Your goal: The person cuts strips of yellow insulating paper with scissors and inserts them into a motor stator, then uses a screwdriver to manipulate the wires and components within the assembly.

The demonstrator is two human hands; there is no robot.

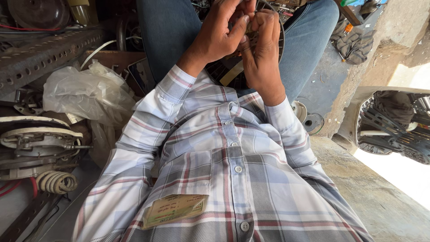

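Note:
My left hand [218, 35] and my right hand [262, 47] are raised together above my lap, fingers curled and touching around a small part [249, 28] that they mostly hide. Below them, resting on my jeans, lies a round dark grille-like piece [229, 74] with a pale yellowish strip across it. The hands cover its upper part. The sleeves of my checked shirt reach to both wrists.
A crumpled plastic bag [87, 92], a perforated metal bar [40, 56], a round motor assembly [36, 143] and a pale coil [56, 181] crowd the left. A concrete ledge [371, 192] and a black ribbed housing [394, 123] lie right; a cloth [354, 42] is far right.

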